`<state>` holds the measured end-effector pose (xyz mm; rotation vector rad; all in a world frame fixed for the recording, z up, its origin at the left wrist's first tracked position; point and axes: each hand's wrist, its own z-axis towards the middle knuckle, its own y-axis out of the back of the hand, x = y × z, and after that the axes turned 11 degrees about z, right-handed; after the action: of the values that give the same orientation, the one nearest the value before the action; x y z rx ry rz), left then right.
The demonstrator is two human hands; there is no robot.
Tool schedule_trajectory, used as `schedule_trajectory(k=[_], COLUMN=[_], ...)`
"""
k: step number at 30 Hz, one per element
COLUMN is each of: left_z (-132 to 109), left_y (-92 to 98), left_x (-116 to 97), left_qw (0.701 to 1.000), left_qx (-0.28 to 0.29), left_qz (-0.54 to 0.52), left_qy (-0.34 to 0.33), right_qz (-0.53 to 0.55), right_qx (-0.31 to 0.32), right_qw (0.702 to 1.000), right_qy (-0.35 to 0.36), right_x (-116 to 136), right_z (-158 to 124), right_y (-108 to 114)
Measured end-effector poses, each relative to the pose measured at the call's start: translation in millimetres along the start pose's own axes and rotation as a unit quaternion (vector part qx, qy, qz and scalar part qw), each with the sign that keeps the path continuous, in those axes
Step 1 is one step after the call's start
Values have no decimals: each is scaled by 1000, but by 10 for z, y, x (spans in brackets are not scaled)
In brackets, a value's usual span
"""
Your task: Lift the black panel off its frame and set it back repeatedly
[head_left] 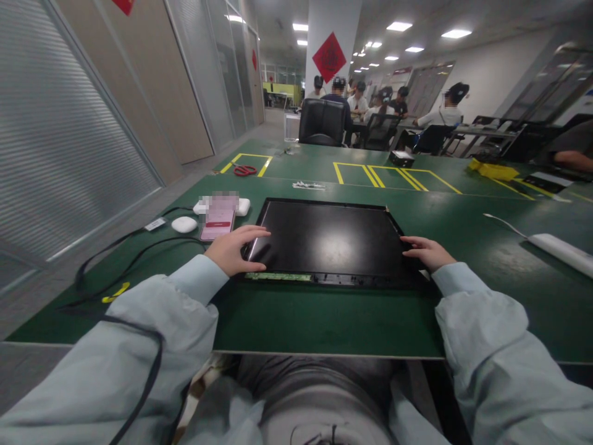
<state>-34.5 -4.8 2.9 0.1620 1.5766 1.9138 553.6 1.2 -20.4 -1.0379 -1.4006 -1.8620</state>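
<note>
A black flat screen panel (324, 238) lies face up on the green table in front of me. A green circuit strip (278, 277) runs along the left part of its near edge. At the panel's left edge is my left hand (236, 250), its thumb and fingers curved around the border near the front corner. My right hand (427, 253) grips the opposite edge, fingertips on the frame; part of its thumb side is in shadow. Both hands hold the panel between them.
Left of the panel are a phone (217, 222), a white oval case (184, 224) and a black cable (134, 262). Red-handled scissors (244, 170) lie farther back. A white bar-shaped device (563, 252) with a cord sits at right. Several people work beyond a black chair (322, 122).
</note>
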Motion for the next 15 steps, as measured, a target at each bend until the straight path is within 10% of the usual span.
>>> schedule_trajectory(k=[15], left_z=[66], left_y=[-115], left_x=[25], left_qw=[994], left_qx=[-10], left_qz=[-5], left_qy=[111], right_qz=[12], right_qx=[-56], right_qw=[996], right_qy=[-66], right_x=[-55], right_z=[-43], right_y=[-5])
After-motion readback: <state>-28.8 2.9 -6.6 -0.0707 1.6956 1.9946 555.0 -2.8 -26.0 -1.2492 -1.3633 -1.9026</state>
